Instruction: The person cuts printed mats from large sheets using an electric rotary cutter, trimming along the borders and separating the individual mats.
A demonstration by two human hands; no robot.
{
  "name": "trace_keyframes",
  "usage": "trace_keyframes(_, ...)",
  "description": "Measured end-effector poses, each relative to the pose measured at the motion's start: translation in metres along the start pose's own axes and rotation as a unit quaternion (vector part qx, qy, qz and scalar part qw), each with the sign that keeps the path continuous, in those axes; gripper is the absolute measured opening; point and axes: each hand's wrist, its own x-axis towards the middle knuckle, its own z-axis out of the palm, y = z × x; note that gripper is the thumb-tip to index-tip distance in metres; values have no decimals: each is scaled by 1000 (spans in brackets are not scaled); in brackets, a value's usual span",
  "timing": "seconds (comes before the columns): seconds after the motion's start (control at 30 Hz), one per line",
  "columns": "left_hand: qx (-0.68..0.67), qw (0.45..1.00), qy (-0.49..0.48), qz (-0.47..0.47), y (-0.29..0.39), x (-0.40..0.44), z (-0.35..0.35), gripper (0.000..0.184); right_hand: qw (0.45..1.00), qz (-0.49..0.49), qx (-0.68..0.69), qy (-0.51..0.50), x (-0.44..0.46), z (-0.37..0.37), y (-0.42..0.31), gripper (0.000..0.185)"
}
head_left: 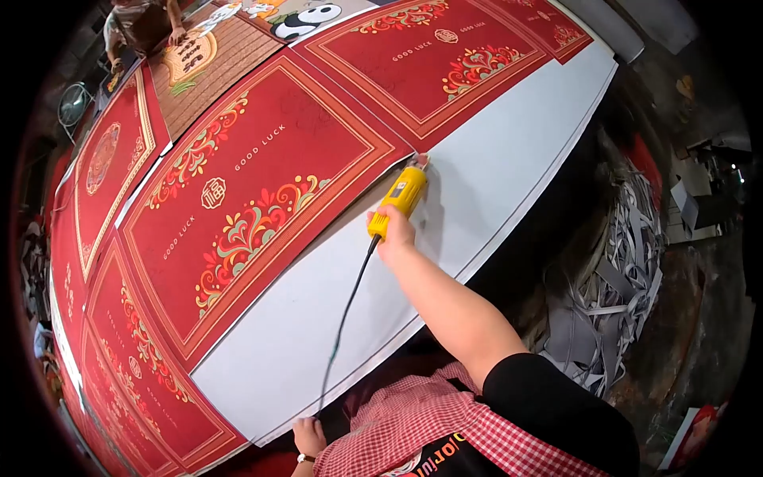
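Note:
My right hand (395,232) is wrapped round the rear of a yellow corded electric cutter (404,192). Its head touches the edge between two printed red mats, at a corner of the nearer "GOOD LUCK" mat (262,171). Under the tool lies a pale white-grey strip of sheet (509,151). A dark power cord (343,314) runs from the cutter back across the sheet to my left hand (310,436). That hand is at the table's near edge, its fingers curled where the cord passes. The cutter's blade is too small to make out.
Another red mat (421,60) lies farther off, and a brown panda-print mat (230,67) lies beyond. Across the table a person (139,28) leans over the mats. Grey offcut strips (608,286) are heaped at the right. A fan (73,105) stands at the far left.

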Motion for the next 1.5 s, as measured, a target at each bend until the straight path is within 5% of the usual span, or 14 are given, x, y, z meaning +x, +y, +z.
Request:
trace_keyframes(0.1, 146, 914, -378, 26, -1, -27, 32, 16, 979, 171, 31, -110, -31, -28, -16, 46)
trace_keyframes(0.23, 157, 858, -488, 10, 58, -36, 39, 16, 920, 313, -71, -227, -83, -85, -64, 50)
trace_keyframes(0.3, 124, 907, -400, 41, 106, -16, 26, 16, 879, 325, -154, -313, -94, -119, -99, 47)
trace_keyframes(0.33, 67, 956, -279, 62, 134, -1, 18, 17, 857, 308, -196, -362, -98, -133, -119, 45)
trace_keyframes(0.37, -42, 994, 0, 101, 175, 7, 6, 20, 844, 262, -242, -401, -99, -146, -141, 41)
trace_keyframes(0.4, -89, 985, 72, 129, 199, 30, 10, 25, 836, 227, -295, -404, -102, -155, -165, 46)
trace_keyframes(0.6, 102, 976, -44, 189, 324, 129, 26, 69, 798, 71, -518, -300, -102, -242, -264, 56)
trace_keyframes(0.7, 182, 964, 20, 191, 337, 162, 64, 62, 714, -37, -659, -233, -81, -314, -287, 57)
trace_keyframes(0.83, 173, 970, -46, 167, 356, 164, 42, 64, 696, -49, -692, -185, -79, -346, -301, 54)
trace_keyframes(1.2, 118, 975, -76, 171, 353, 165, 35, 85, 635, -159, -742, -146, -53, -300, -300, 54)
trace_keyframes(1.5, 114, 974, -58, 185, 348, 166, 29, 74, 677, -146, -698, -180, -8, -249, -279, 52)
